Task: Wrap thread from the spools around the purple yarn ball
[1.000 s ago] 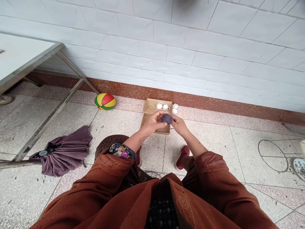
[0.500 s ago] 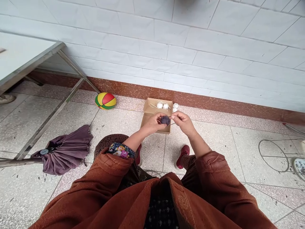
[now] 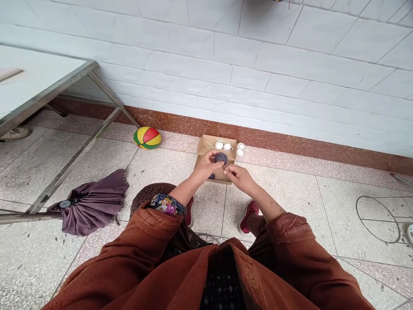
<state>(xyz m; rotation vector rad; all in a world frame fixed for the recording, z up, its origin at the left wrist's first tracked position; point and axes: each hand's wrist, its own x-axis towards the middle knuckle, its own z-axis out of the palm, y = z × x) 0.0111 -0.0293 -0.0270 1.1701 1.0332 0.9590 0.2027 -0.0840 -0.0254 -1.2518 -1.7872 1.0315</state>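
Cradling a dark yarn ball (image 3: 220,158) in the left hand (image 3: 206,167), with thumb and fingers curled around it, over an open cardboard box (image 3: 219,174). Pinching its thin strand (image 3: 223,167) between the fingertips of the right hand (image 3: 239,177), just below the ball, in front of two white balls (image 3: 219,144) in the lid (image 3: 202,150)

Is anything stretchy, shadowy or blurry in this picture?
Head view: soft, even light; a dim shadow on the wall near the top; the table at the left edge looks stretched, probably by a wide lens; on the dark yarn ball, strands blend together.
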